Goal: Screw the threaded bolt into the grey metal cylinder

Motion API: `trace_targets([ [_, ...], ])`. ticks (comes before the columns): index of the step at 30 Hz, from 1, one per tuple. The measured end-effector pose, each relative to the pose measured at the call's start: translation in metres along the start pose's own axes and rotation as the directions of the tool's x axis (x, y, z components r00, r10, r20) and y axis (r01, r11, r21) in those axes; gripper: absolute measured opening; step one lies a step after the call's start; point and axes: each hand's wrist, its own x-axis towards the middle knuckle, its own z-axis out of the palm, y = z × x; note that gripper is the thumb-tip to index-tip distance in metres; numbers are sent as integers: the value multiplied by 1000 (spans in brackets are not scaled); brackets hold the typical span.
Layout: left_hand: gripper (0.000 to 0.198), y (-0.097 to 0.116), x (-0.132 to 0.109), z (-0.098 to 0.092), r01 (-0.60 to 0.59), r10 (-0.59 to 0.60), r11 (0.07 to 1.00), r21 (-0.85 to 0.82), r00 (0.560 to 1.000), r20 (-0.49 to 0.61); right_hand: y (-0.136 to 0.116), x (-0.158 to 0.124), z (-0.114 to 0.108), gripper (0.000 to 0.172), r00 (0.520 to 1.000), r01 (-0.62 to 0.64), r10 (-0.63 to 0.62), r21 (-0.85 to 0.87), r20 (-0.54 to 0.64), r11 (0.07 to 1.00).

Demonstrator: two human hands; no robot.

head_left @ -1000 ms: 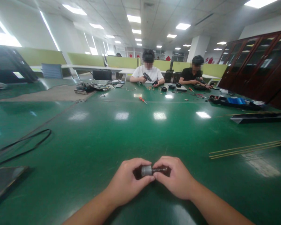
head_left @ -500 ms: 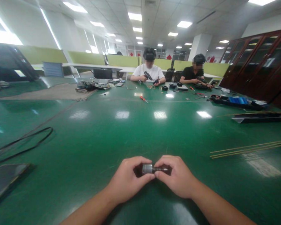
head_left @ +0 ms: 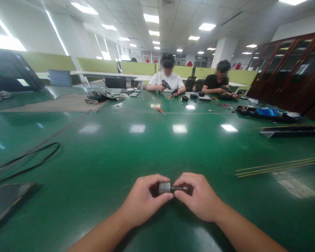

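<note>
Currently, we note the left hand point(head_left: 141, 198), fingers gripping a grey metal cylinder point(head_left: 165, 188); the right hand point(head_left: 201, 198) pinches its slim dark ridged shaft point(head_left: 181, 188).

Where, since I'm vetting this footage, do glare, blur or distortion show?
Head view: ceiling lights leave bright reflections on the green tabletop; head view again: the wooden cabinet leans, likely lens distortion; also head view: the metal cylinder at the left fingers and shaft at the right fingers look soft.

Office, with yellow-green partitions point(head_left: 97, 65) and glass-fronted cabinets point(head_left: 285, 68).
</note>
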Motion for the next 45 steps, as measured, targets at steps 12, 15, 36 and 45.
trace_targets([
  [12, 21, 2, 1, -1, 16, -16, 1000, -11, 1000, 11, -1, 1, 0, 7, 1000, 11, -11, 0, -13, 1000],
  [15, 22, 3, 2, -1, 27, -27, 1000, -11, 1000, 14, -1, 1, 0, 7, 1000, 12, -12, -1, -16, 1000],
  [36, 21, 2, 1, -2, 21, -21, 1000, 3, 1000, 13, -3, 0, -1, 7, 1000, 3, -3, -29, -6, 1000],
  [45, 21, 3, 1, -4, 13, -13, 1000, -1, 1000, 2, -1, 0, 1, 6, 1000, 2, -3, -50, -18, 999],
])
